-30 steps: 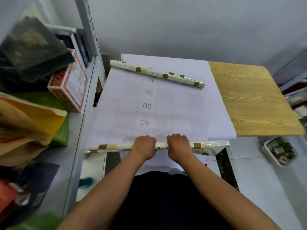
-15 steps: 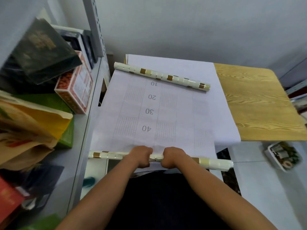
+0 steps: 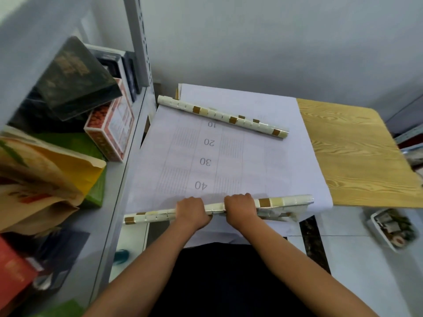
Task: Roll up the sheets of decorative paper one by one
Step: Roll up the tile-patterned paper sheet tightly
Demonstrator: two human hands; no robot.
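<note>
A sheet of decorative paper (image 3: 229,156) lies white side up on the table, its backing printed with 10, 20, 30, 40. Its near end is wound into a roll (image 3: 283,202) with a cream and brown tile pattern along the table's front edge. My left hand (image 3: 191,211) and my right hand (image 3: 241,209) grip this roll side by side near its middle, knuckles up. A second tile-patterned roll (image 3: 222,116) lies slanted at the sheet's far end. More white paper (image 3: 304,143) shows underneath.
The wooden table (image 3: 357,156) extends bare to the right. On the left a grey shelf (image 3: 119,179) carries boxes, a yellow bag (image 3: 52,170) and dark books (image 3: 75,81). A white tray (image 3: 393,227) of small items sits on the floor at right. A grey wall is behind.
The near roll has moved a little forward over the sheet and its right end looks looser. My hands have spread slightly apart on it. The camera view shifted.
</note>
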